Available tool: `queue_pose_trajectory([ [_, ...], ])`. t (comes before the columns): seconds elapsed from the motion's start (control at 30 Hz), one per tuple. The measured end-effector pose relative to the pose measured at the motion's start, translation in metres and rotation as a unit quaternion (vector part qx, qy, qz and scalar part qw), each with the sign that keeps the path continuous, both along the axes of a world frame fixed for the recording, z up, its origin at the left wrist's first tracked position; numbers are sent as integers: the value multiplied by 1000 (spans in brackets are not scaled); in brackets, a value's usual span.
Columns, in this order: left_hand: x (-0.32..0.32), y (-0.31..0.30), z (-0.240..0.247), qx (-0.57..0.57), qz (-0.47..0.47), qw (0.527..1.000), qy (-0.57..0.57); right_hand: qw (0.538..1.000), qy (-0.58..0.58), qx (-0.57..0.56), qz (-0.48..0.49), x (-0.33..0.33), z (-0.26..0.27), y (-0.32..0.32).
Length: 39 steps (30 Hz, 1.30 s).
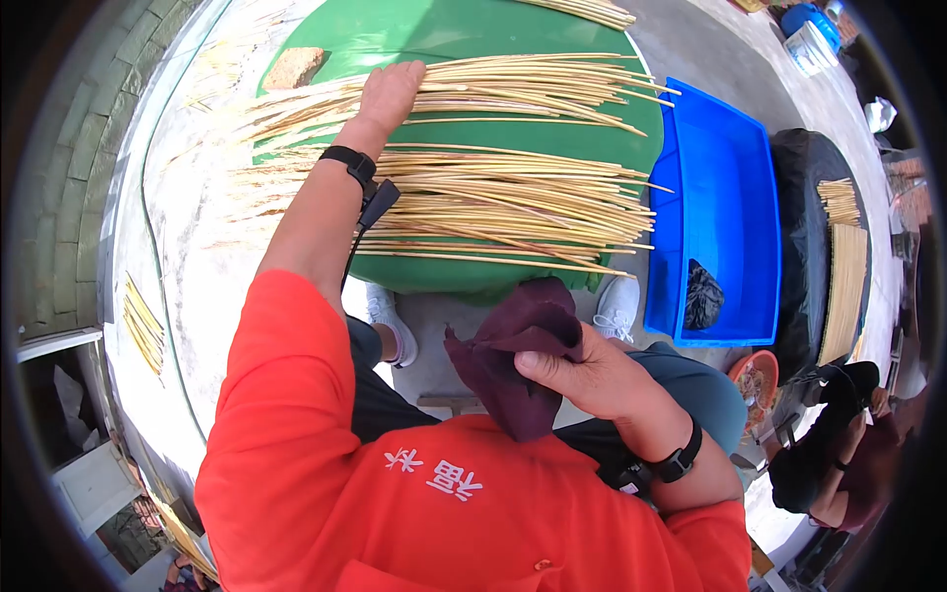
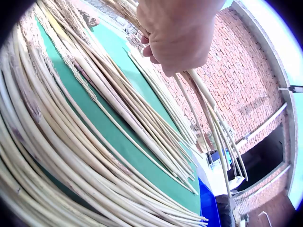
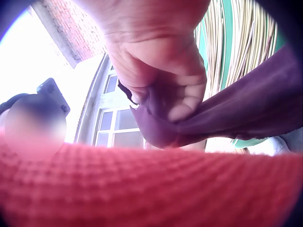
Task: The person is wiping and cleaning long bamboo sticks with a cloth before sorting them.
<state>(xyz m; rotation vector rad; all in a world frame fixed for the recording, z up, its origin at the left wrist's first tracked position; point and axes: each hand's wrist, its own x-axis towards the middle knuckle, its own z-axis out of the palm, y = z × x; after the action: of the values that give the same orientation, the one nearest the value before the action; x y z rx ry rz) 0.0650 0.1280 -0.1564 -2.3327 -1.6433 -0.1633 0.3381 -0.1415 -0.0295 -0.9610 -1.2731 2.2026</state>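
Note:
My left hand point(image 1: 393, 94) is at the far pile of long, pale stalks point(image 1: 533, 84) on the green-covered table. In the left wrist view that hand point(image 2: 177, 35) grips a small bunch of stalks point(image 2: 208, 101), lifted above the others, their ends fanning out past the fist. A nearer pile of stalks point(image 1: 513, 192) lies along the table's front, with frayed, tufted tips toward the left. Held over my lap, a dark purple cloth point(image 1: 518, 370) hangs from my right hand point(image 1: 607, 380). The right wrist view shows the fingers curled into the cloth point(image 3: 227, 118).
Right of the table point(image 1: 473, 261) stands a blue plastic tub point(image 1: 730, 197) with a black bag point(image 1: 702, 296) in it. A brownish block point(image 1: 294, 69) sits at the table's back left. Farther right are bundled stalks point(image 1: 845, 286), an orange bowl point(image 1: 758, 385) and another person point(image 1: 829, 454).

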Motion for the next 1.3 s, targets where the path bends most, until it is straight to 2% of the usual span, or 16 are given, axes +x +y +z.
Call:
queue_pose_trajectory([
  [0.07,8,-9,25,14,-18,1000,-3,994,20,-39,-96,-2,2,-4],
  [0.13,13,-16,40,19,-33,999,-7,997,5,-54,-60,4,-7,-5],
  [0.2,19,-24,52,34,-55,997,-38,985,40,-121,-112,2,-17,-5],
  [0.3,44,-53,111,54,-72,996,-16,973,102,-90,-187,-6,-5,-9],
  [0.5,78,-111,152,-39,-97,995,-5,929,249,-99,-256,-5,4,-8],
  [0.6,95,-136,164,-127,-180,969,-114,912,301,-40,-276,-5,2,-5],
  [0.67,107,-155,168,-429,-131,850,-278,904,299,-43,-301,-6,2,-6],
  [0.7,121,-165,151,-498,-176,800,-284,908,287,-27,-304,-1,-6,-4],
  [0.73,122,-167,152,-504,-214,782,-298,915,282,-20,-289,-7,-12,-1],
  [0.8,139,-181,136,-538,-185,784,-249,898,189,-26,-397,-14,-20,-3],
  [0.93,135,-191,141,-540,-236,769,-247,873,204,8,-443,-11,-28,-1],
  [1.0,137,-193,149,-594,-219,716,-294,858,204,26,-471,-2,-26,-1],
  [1.07,134,-191,145,-591,-233,713,-296,861,218,19,-459,0,-18,-2],
  [1.13,131,-194,144,-674,-154,649,-318,861,224,17,-456,11,-15,-3],
  [1.23,127,-197,138,-711,-174,588,-345,869,210,43,-445,30,-7,-1],
  [1.3,124,-200,144,-701,-174,602,-340,866,213,77,-446,43,5,1],
])
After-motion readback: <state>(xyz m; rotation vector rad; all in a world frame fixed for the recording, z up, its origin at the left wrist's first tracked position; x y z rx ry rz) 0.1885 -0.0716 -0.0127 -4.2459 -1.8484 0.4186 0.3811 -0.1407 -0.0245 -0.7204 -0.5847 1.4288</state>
